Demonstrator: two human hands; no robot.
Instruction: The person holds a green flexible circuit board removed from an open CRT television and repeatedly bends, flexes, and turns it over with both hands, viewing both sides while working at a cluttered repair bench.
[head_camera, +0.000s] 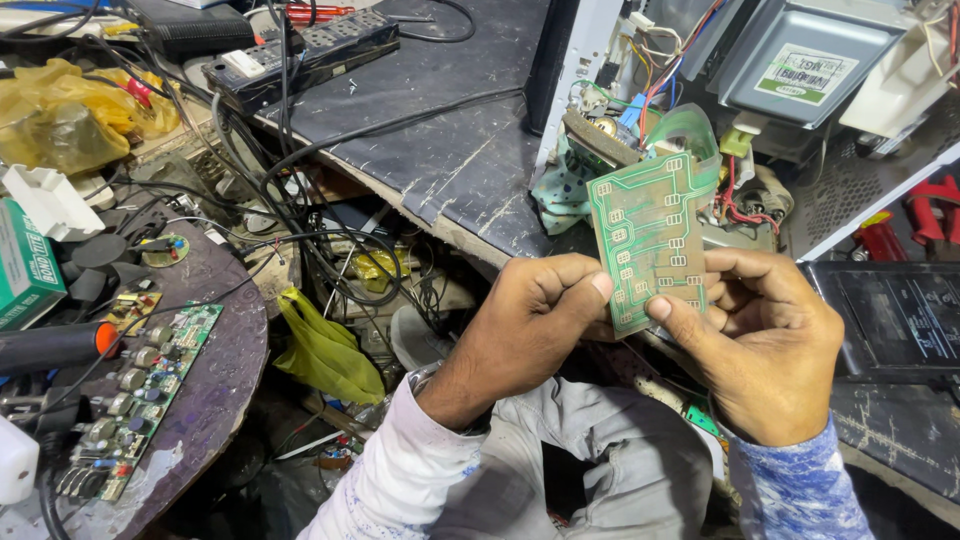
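Note:
Both of my hands hold a thin, flexible green keypad circuit sheet (652, 225) with pale copper traces, upright in front of me. My left hand (530, 325) pinches its lower left edge between thumb and fingers. My right hand (765, 345) grips its lower right side, thumb on the front. The sheet's curled top end runs up toward the opened microwave oven chassis (810, 70) with loose coloured wires (655, 85).
A dark worn bench top (440, 130) carries a power strip (300, 50) and tangled black cables. On a round table (215, 390) at left lie a long green circuit board (140, 395), a green box and an orange-tipped tool (55, 345). Yellow bags lie below and at the top left.

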